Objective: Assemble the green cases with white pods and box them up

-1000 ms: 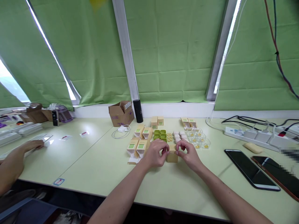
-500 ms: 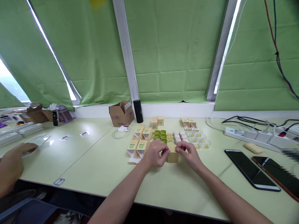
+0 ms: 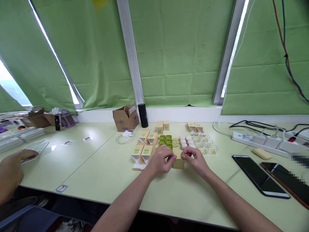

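Surface [image 3: 101, 174] layout unchanged. Co-worker's hand [image 3: 11, 169] at far left has pulled nearer the edge. Left hand [image 3: 162, 160] and right hand [image 3: 196, 159] still pinch the small tan box [image 3: 179, 162] mid-surface, grip narrow, barely shifted.

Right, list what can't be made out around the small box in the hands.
Head view only:
- Small tan box: its top and sides are covered by the left hand and right hand, so whether it is open cannot be told.
- Green labels on the boxes beside it: print too small to read.
- Clear cups: yellow contents too small to identify.
- Item at the right edge: pixelated.
- Co-worker's hand: cut off by the left edge.
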`<state>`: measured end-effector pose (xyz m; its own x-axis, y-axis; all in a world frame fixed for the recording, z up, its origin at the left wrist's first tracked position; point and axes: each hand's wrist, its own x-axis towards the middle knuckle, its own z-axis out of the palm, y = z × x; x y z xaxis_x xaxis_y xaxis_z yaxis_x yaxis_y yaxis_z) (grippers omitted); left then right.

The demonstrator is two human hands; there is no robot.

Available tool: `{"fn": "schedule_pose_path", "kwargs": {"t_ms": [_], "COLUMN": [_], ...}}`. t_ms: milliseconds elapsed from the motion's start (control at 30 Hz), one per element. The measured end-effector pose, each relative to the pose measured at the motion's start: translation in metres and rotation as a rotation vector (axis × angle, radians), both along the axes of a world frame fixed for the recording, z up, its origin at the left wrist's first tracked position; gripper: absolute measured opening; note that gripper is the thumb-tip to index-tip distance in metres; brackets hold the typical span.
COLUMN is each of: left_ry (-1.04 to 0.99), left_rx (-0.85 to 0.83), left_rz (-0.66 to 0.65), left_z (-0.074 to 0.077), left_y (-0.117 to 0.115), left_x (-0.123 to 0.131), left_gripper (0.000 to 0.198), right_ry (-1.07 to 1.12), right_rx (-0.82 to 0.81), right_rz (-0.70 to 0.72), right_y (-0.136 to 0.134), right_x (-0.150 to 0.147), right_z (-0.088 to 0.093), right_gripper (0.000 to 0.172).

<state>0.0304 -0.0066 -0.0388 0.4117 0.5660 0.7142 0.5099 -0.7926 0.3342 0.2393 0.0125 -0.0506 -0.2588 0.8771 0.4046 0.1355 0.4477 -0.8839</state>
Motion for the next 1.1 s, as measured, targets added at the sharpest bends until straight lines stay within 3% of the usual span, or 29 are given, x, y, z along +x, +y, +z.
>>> {"fn": "schedule_pose_path", "kwargs": {"t_ms": [67,333,667,900,1000,1100], "left_ry": [-0.019,-0.035,0.014,0.011,0.025,0.0], "left_rx": [-0.018,-0.195,-0.19,-0.158,-0.166,-0.195], "left_rz": [0.032,0.343,0.357,0.313,0.303,0.35], "left_z": [0.001,-0.001,0.0,0.0,0.001,0.001], "left_y": [0.0,0.004,0.002,0.001,0.0,0.001], "left_x": [0.0,0.0,0.002,0.0,0.002,0.003], "left_gripper": [0.024,0.025,0.02,0.024,0.025,0.02], "right_ry": [-0.001,-0.108,-0.08,0.002,0.012,-0.002], "right_rx": [0.027,-0.025,-0.07,-0.092,-0.068,-0.038], "right_rz": [0.033,0.139,0.145,-0.026,-0.109,-0.104], "right_y": [0.001,0.001,0.007,0.019,0.022,0.018], "right_x": [0.005,0.018,0.012,0.004,0.005,0.008], "right_z": [0.004,0.011,-0.007,-0.022,-0.021,-0.013], "right_gripper": [0.013,0.049,0.049,0.031,0.028,0.033]}}
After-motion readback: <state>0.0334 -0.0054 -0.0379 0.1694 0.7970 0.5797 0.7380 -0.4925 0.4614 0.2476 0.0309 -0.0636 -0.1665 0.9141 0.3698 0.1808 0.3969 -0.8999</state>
